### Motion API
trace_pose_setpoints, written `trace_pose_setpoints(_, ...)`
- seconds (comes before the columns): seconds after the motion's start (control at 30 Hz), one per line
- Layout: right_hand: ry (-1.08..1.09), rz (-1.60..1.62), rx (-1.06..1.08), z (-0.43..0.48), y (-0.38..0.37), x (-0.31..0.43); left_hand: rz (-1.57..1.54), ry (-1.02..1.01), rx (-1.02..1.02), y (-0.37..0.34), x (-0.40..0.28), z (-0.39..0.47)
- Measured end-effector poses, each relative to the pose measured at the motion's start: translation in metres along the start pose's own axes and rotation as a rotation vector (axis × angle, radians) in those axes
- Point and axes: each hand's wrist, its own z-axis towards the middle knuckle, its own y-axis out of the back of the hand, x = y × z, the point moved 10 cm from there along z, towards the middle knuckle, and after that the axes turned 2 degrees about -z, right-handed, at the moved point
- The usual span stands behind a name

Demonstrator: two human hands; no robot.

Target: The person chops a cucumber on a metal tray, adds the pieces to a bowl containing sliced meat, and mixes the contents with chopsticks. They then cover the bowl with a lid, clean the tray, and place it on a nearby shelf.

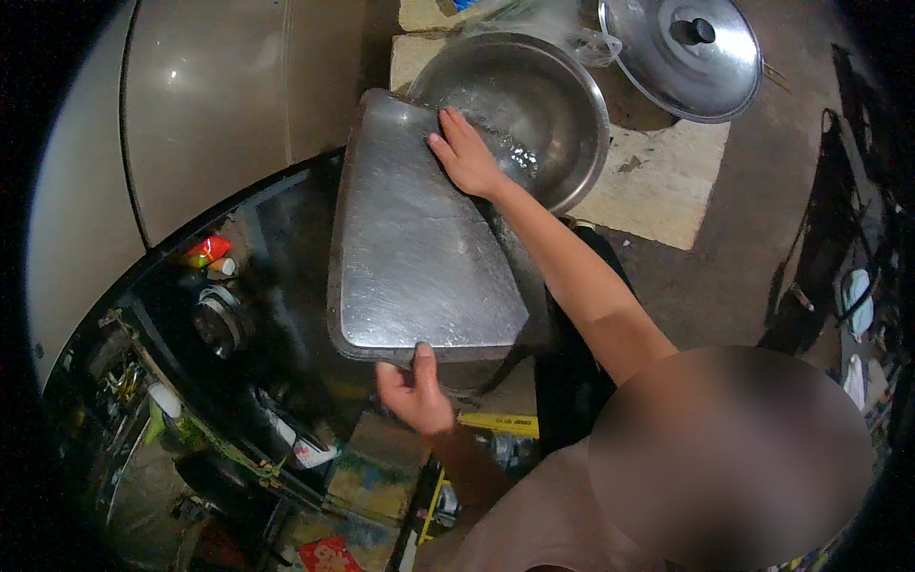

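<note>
A wet rectangular metal tray (422, 243) is tilted, with its upper end against the rim of a large round metal basin (532, 107). My left hand (418, 393) grips the tray's near edge, its thumb on top and its fingers partly hidden beneath. Near the upper right edge, my right hand (468, 157) rests on the tray, fingers outstretched and thumb apart. Some water glints in the basin. Under the basin lies a pale flat board (658, 186).
A pot lid (693, 57) with a black knob is at the upper right, beside a clear plastic bag (572, 36). To the left, a dark glossy surface (286, 236) adjoins beige panels (207, 86). A yellow-edged object (500, 423) and mixed items lie lower down.
</note>
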Motion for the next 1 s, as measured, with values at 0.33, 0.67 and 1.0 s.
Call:
trace_pose_setpoints(0.33,-0.124,0.388,-0.145,0.001,0.033,-0.033,-0.322,0.115,-0.273,-0.003,-0.019,0.024)
trace_pose_setpoints(0.67,-0.525,0.495,-0.239,0.014,0.060,-0.156,-0.234,-0.021,-0.520,0.013,-0.037,0.001)
trace_pose_setpoints(1.0,0.034,0.521,-0.053,-0.091,0.024,0.125,-0.283,-0.095,-0.457,0.012,-0.027,0.000)
